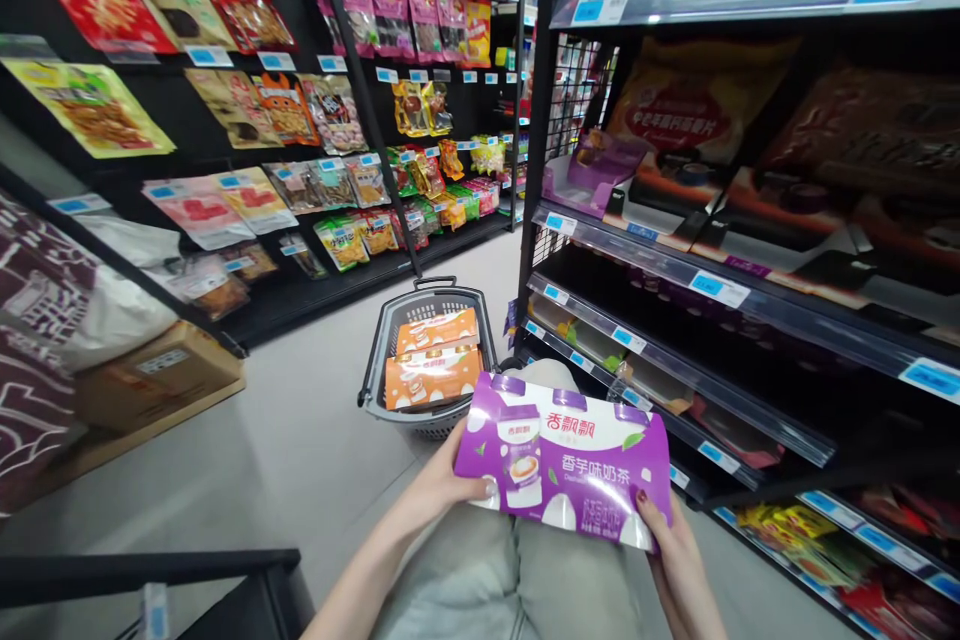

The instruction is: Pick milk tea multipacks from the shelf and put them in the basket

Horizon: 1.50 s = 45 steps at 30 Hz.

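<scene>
I hold a purple three-cup pack of milk tea (564, 460) in front of me with both hands. My left hand (442, 490) grips its left edge, thumb on the front. My right hand (675, 550) grips its lower right corner, thumb on the front. Just beyond the pack, a grey shopping basket (379, 350) stands on the floor with two orange packs (433, 360) of the same kind lying inside. My knees in light trousers (510, 570) are below the pack.
Black shelves (675, 270) with blue price tags rise at the right, one more purple pack (592, 175) on an upper tier. Snack bags (337, 110) hang along the left wall shelving. A cardboard box (157, 375) sits at lower left. A black frame (150, 570) crosses the bottom left.
</scene>
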{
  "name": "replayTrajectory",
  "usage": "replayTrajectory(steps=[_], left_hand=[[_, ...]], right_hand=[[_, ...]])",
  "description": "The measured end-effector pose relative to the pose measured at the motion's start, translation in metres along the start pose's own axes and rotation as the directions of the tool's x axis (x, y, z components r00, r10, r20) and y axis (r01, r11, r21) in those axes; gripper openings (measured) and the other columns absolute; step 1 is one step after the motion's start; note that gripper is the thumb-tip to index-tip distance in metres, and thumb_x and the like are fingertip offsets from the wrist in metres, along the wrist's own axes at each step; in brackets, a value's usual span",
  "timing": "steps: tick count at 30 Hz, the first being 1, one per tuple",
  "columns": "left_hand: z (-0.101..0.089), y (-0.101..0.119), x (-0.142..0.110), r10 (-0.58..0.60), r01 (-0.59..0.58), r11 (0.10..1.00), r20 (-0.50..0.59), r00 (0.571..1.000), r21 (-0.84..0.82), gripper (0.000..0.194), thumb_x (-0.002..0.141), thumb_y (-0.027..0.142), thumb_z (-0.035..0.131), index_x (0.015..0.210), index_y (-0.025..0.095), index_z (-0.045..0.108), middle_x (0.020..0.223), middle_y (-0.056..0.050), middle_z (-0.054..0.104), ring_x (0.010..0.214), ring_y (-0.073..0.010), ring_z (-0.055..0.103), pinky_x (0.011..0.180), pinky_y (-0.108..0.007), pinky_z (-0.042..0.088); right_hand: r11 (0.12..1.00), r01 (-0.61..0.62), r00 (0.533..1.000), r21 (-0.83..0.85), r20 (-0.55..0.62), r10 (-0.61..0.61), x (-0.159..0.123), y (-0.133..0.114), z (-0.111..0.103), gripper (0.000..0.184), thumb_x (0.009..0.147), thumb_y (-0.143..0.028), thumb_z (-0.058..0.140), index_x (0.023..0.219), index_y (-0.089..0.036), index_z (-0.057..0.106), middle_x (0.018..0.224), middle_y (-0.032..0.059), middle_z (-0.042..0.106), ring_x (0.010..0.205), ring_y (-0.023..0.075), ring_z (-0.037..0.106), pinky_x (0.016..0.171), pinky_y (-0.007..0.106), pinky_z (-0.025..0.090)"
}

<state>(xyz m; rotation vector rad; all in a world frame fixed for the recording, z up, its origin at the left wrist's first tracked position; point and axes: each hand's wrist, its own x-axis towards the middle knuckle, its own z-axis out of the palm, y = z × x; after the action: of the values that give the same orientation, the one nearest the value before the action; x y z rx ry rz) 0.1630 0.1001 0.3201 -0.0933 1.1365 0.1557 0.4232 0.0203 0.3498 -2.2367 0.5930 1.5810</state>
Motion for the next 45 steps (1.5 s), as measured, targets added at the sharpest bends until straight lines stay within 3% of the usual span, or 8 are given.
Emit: replayTrajectory(steps=[5,11,19,36,45], left_hand=[[-0.002,-0.002,0.001,-0.002,0.002,1.0,-0.007,1.0,0.016,0.092,0.054,0.018,0.076,0.131,0.016,0.026,0.122,-0.015,0.048,0.108,-0.0305,0.05,0.092,-0.04,0.039],[-0.004,-0.005,0.003,0.017,-0.017,0.999,0.005,1.0,0.04,0.092,0.054,0.02,0.077,0.13,0.016,0.026,0.123,-0.016,0.048,0.108,-0.0303,0.05,0.092,-0.04,0.04],[0.001,-0.001,0.002,0.013,-0.011,0.998,-0.031,0.999,0.068,0.092,0.052,0.021,0.077,0.128,0.014,0.026,0.121,-0.016,0.049,0.105,-0.0306,0.051,0.09,-0.04,0.041],[0.004,0.0,0.0,0.03,-0.025,0.995,-0.053,0.998,0.101,0.093,0.052,0.021,0.077,0.128,0.014,0.024,0.12,-0.016,0.049,0.104,-0.0299,0.052,0.089,-0.04,0.042],[0.003,-0.001,0.0,0.035,-0.029,0.992,-0.054,0.998,0.121,0.093,0.053,0.021,0.077,0.129,0.015,0.022,0.123,-0.016,0.047,0.111,-0.0306,0.047,0.09,-0.038,0.042]], right_hand=[[0.997,0.08,0.997,-0.004,0.014,-0.08,-0.002,0.006,-0.002,0.07,0.058,-0.045,0.071,0.118,-0.022,0.044,0.109,0.0052,0.06,0.096,0.0242,0.056,0.076,0.031,0.047],[0.998,0.061,0.998,-0.006,0.034,-0.061,-0.003,0.004,-0.003,0.072,0.062,-0.045,0.07,0.123,-0.021,0.04,0.117,0.0077,0.055,0.102,0.0246,0.054,0.078,0.03,0.047],[0.999,0.033,0.999,0.004,0.011,-0.033,-0.004,0.003,-0.002,0.076,0.059,-0.046,0.071,0.124,-0.022,0.04,0.111,0.0065,0.059,0.097,0.0261,0.056,0.075,0.032,0.048],[0.999,0.034,0.999,0.037,0.036,-0.036,0.004,0.013,-0.009,0.073,0.062,-0.044,0.07,0.124,-0.02,0.04,0.118,0.0079,0.055,0.109,0.0275,0.05,0.089,0.036,0.044],[0.998,0.027,0.999,0.051,0.026,-0.028,0.006,0.015,-0.01,0.077,0.061,-0.045,0.071,0.127,-0.02,0.038,0.117,0.0076,0.056,0.106,0.0268,0.052,0.084,0.033,0.047]])
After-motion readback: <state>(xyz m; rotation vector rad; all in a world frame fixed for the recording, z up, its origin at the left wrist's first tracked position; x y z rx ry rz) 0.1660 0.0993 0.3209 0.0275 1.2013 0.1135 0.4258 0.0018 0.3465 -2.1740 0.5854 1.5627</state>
